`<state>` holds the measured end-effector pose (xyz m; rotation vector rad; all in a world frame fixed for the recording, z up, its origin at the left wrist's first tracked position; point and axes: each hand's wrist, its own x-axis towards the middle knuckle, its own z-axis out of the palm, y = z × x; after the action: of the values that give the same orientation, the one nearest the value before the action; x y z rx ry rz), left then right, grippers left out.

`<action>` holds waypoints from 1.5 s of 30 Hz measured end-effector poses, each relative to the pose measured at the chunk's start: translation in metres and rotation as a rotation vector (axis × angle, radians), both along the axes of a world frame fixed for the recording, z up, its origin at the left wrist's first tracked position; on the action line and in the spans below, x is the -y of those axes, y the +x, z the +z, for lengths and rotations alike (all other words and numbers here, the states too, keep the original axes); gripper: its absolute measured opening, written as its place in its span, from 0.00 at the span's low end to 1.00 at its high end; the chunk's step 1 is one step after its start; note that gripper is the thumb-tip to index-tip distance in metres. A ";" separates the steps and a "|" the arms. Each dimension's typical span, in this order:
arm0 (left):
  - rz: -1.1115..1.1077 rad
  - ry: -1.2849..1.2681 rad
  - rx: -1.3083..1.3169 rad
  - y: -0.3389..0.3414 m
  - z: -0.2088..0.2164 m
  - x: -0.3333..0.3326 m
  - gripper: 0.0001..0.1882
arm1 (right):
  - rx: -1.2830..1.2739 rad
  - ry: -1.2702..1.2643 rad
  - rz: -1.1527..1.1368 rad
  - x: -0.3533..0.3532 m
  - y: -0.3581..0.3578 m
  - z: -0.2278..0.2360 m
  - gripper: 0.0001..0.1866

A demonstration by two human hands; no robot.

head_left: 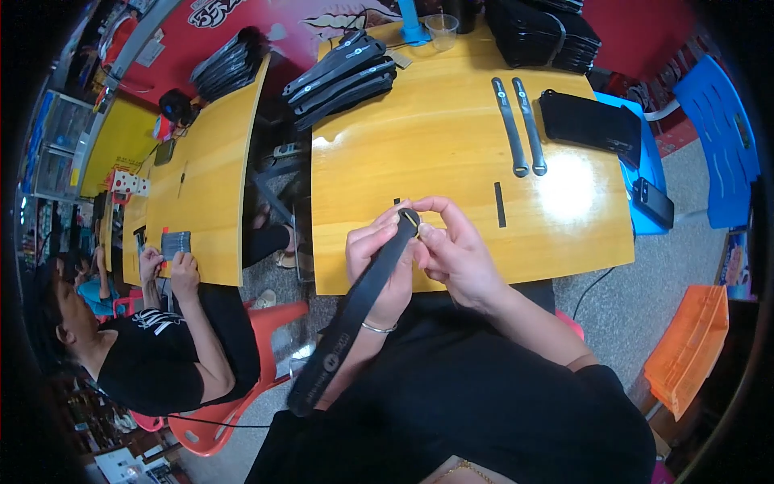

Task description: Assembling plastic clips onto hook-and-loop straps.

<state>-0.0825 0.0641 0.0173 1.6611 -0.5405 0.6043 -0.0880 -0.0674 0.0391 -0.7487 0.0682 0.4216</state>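
Just past the table's near edge, my left hand (368, 247) is closed around the upper part of a dark grey strap (355, 310). Its wide lower end hangs over my left forearm, with pale print on it. At the strap's upper end is a rounded tip with a small slot. My right hand (466, 262) pinches at this tip, its fingertips touching the slot's edge. A short black strip (500, 205) lies flat on the table beyond my right hand. Farther off, two similar straps, a left strap (509, 129) and a right strap (530, 129), lie side by side.
A stack of dark straps (343, 79) lies at the far left of the yellow table (435, 129). A black pouch (592, 125), a phone (653, 203) on a blue chair and a black stack (542, 36) are to the right. Another person (153, 355) works at the left table.
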 end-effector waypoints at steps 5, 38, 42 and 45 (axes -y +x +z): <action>-0.039 -0.198 -0.066 -0.001 0.003 0.001 0.19 | 0.374 -0.435 -0.088 -0.005 -0.001 0.003 0.17; -0.395 -0.322 -0.856 0.000 -0.002 -0.031 0.17 | 1.007 -1.287 -0.346 0.024 0.005 -0.001 0.12; -0.532 -0.077 -1.120 -0.011 -0.009 -0.052 0.12 | 1.044 -1.444 -0.343 0.051 0.014 0.041 0.10; -0.651 -0.175 -1.102 -0.012 0.001 -0.046 0.16 | 1.142 -1.454 -0.097 0.050 0.008 0.045 0.08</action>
<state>-0.0949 0.1098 0.0181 1.2884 -0.1607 -0.7102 -0.0797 -0.1178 0.0845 -2.3064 -0.7397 -0.2983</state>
